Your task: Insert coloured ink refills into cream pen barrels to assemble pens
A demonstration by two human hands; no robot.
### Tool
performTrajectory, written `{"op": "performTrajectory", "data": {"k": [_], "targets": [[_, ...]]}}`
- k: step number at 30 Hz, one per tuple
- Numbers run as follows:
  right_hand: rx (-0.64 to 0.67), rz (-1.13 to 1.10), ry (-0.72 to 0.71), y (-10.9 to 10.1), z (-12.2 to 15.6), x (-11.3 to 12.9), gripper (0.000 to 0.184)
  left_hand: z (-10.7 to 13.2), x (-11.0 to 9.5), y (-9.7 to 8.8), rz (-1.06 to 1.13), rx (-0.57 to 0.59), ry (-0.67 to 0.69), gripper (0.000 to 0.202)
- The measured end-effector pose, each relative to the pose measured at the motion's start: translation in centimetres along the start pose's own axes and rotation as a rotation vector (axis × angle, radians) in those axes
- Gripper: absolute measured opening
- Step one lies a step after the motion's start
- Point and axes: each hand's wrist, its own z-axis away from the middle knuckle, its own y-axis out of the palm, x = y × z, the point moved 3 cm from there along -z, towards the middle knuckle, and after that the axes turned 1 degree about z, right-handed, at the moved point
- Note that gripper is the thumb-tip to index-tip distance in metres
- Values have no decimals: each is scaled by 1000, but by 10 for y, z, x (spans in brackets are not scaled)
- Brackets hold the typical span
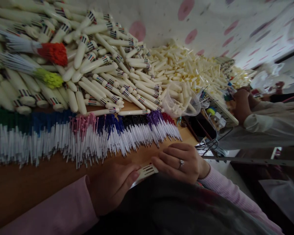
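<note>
Between my hands lies a cream multicolour pen barrel (148,171) with dark slots along its side, low in front of my dark clothing. My left hand (114,187) is closed on one end, its thumb pressed along the barrel. At the barrel's other end, my right hand (180,161), wearing a ring, has its fingers curled round it; they hide that end. Just beyond my hands runs a long row of white pen refills (83,147) with coloured tops, sorted by colour: green, blue, pink, dark blue, black, purple and red.
Behind the refills are heaped cream pens (98,85) with coloured sliders, plus a bundle with red tops (54,54) and one with yellow-green tops (51,77). Further right are a clear plastic tub (194,102), piled cream barrels (188,65), cables (214,142) and another person's arm (242,104).
</note>
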Motion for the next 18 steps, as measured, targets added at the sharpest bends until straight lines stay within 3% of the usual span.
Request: {"op": "performTrajectory", "data": {"k": [18], "targets": [[28,11,-77,-2,-4,-6,11,0,0,-2,61,13,-24,32]]}}
